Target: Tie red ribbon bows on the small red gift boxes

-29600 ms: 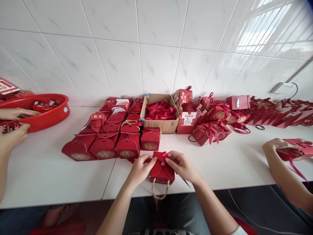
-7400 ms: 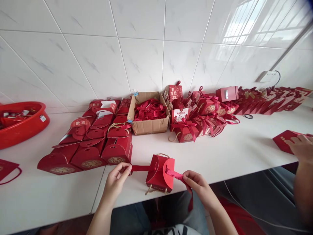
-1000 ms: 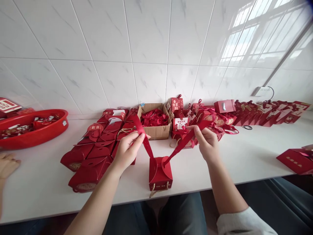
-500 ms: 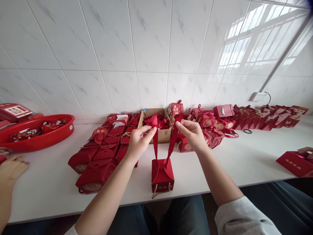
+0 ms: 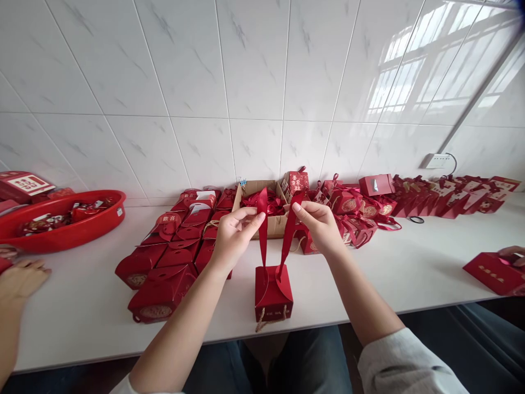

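A small red box with a twisted cord handle on its front stands near the table's front edge. Two ends of a red ribbon rise from its top. My left hand pinches the left ribbon end between thumb and fingers. The right ribbon end is pinched in my right hand. Both ends are held up and apart, forming a narrow V above the box. Behind my hands sits a cardboard box with red ribbons in it.
Red boxes crowd the left of centre; more stand along the wall on the right. A red basin holds wrapped items. Another person's hand rests at far left; a hand at far right holds a red box.
My hands hold nearly the same pose, with both ribbon ends still pinched. The view has shifted very slightly.
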A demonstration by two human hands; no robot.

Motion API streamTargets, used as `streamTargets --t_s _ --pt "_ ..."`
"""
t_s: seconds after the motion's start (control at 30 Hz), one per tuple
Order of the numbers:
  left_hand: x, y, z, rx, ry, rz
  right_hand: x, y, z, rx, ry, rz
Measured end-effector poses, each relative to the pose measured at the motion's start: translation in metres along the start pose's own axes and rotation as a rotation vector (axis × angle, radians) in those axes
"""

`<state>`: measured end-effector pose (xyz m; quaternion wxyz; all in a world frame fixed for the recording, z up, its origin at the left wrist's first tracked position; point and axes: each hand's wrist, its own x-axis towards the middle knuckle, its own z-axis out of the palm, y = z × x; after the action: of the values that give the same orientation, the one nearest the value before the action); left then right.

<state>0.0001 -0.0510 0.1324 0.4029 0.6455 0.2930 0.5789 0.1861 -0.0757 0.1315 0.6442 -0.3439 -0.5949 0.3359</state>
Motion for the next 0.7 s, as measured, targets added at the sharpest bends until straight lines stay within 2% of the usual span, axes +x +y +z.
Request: streamTargets --t_s 0.07,0.33,0.7 --pt "-0.001 0.001 0.001 -0.008 -0.009 -0.01 0.002 0.0 0.002 0.038 -0.026 0.003" --pt "0.0 0.008 0.006 0.011 -0.175 -0.067 0.013 -0.009 0.016 0.104 -0.138 0.069" --pt "0.004 0.012 0.007 0.058 -0.121 -0.063 0.005 -0.012 0.015 -0.01 -0.238 -0.025"
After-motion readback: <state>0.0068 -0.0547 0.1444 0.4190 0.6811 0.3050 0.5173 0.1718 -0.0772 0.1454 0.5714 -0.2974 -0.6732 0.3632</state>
